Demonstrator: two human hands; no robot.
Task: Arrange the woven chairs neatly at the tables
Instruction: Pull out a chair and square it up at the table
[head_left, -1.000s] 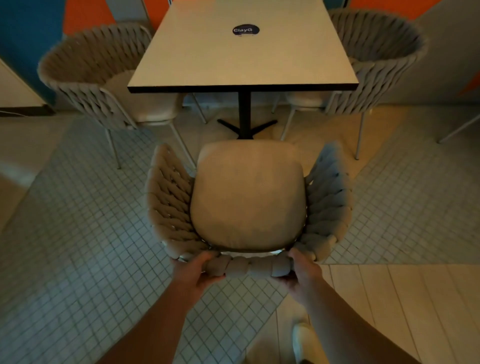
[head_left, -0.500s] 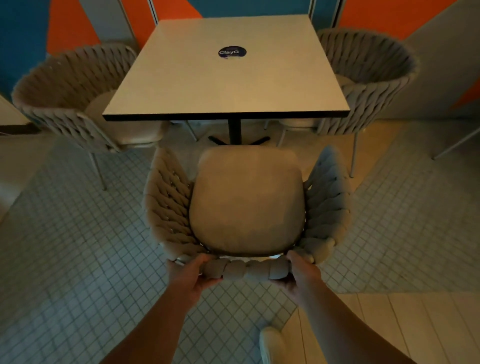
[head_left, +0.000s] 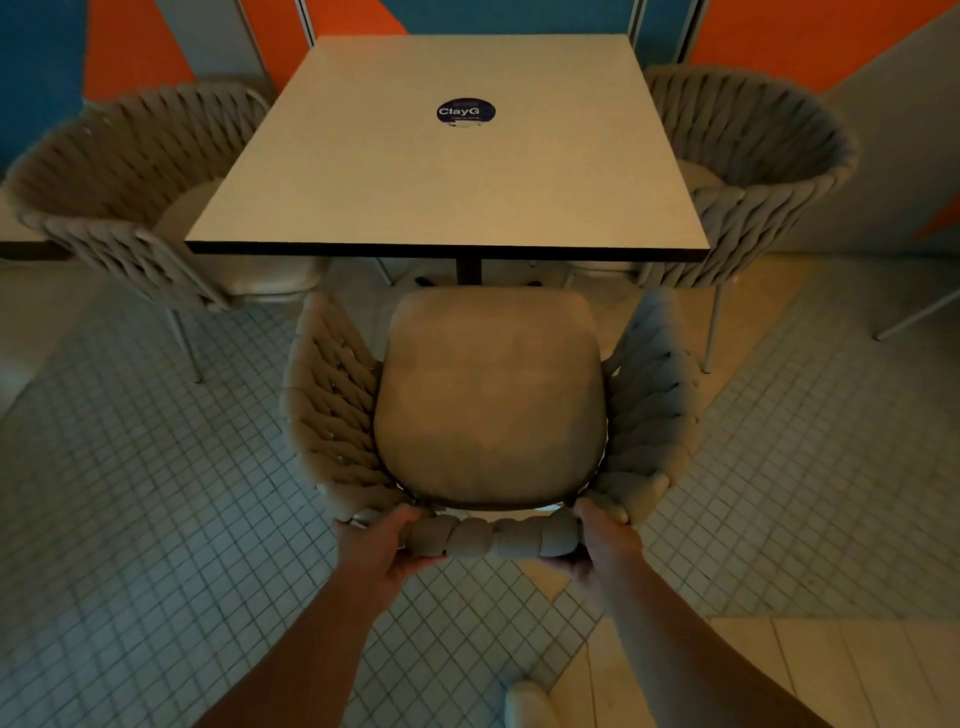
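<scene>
A beige woven chair (head_left: 491, 400) with a padded seat stands right in front of me, facing a square pale table (head_left: 452, 156). Its seat front lies just short of the table's near edge. My left hand (head_left: 384, 551) and my right hand (head_left: 600, 551) both grip the braided top of its backrest, one at each end. Two more woven chairs sit at the table's sides: one on the left (head_left: 135, 192) and one on the right (head_left: 748, 171), each pushed partly under the top.
A round dark sticker (head_left: 465, 111) lies on the table top. The table's black post (head_left: 468, 270) stands behind the seat. A thin metal leg (head_left: 914, 317) of other furniture shows at the right. My shoe (head_left: 530, 704) is on the tiled floor below.
The chair in my hands and I have moved forward towards the table; its seat front now nearly reaches the table edge. My grip on the backrest is unchanged.
</scene>
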